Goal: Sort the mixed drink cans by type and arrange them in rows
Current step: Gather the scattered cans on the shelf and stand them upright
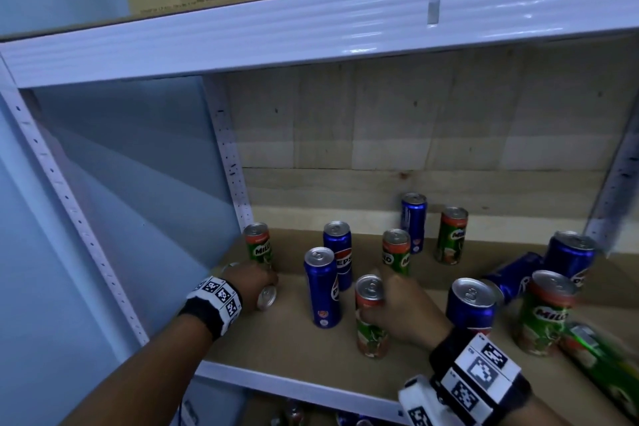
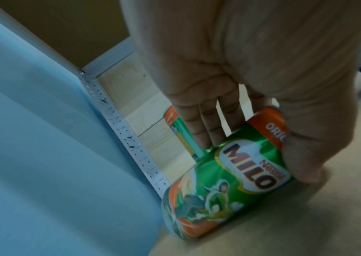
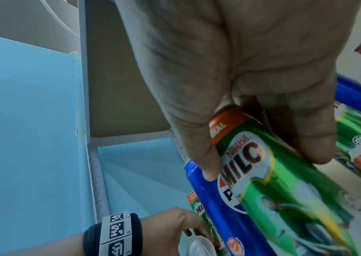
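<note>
Sorting barely begun: Milo and Pepsi cans stand mixed on the shelf [image 1: 294, 353], no rows yet.

Head view: the left hand [image 1: 254, 278] wraps a tipped Milo can [image 1: 267, 297] in the shelf's left corner, just in front of an upright corner Milo [image 1: 258, 243]; the right hand [image 1: 397, 308] grips an upright front Milo [image 1: 370, 316] mid-shelf. Slim blue Pepsi cans [image 1: 321, 287] stand between them; at the shelf's right end at least one Pepsi and one Milo lie on their sides, so nearly all remains. Left wrist view: fingers [image 2: 210, 128] and thumb curl round the glossy green-and-orange cylinder, tilted on the matt board. Right wrist view: fingers [image 3: 199, 147] pinch the shiny printed metal near its orange top band, a smooth Pepsi just behind.
</note>
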